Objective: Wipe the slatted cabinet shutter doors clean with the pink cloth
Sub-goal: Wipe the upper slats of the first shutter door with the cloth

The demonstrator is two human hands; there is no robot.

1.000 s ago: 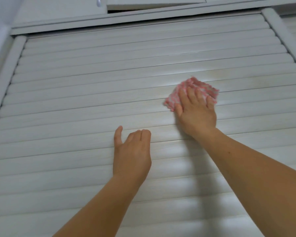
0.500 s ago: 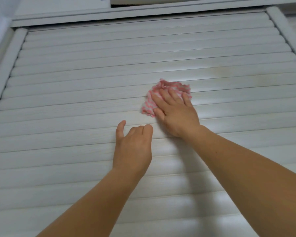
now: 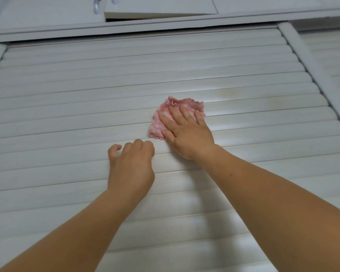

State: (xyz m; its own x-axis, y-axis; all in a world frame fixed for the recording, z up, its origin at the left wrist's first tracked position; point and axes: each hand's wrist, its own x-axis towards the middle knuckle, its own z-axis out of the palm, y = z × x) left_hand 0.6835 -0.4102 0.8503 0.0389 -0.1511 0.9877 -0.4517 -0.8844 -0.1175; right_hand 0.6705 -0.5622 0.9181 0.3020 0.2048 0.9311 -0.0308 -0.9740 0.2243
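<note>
The white slatted shutter door (image 3: pixel 67 107) fills most of the head view, its slats running left to right. A pink-and-white cloth (image 3: pixel 176 104) lies bunched on the slats right of centre. My right hand (image 3: pixel 186 132) presses it flat against the door, fingers spread and nearly straight over it. My left hand (image 3: pixel 131 165) rests on the slats just below and left of the cloth, fingers loosely curled, holding nothing. A faint yellowish mark (image 3: pixel 226 93) shows on a slat up and right of the cloth.
A rounded white frame post (image 3: pixel 310 71) bounds the door on the right, with another slatted door (image 3: pixel 338 61) beyond it. Above the top rail, an upper cabinet door (image 3: pixel 159 6) stands slightly ajar beside two metal handles (image 3: pixel 96 5).
My right hand has slid the cloth leftward along the slats, closer to my left hand. My left thumb has curled in. The view has tilted up, showing more of the upper cabinets.
</note>
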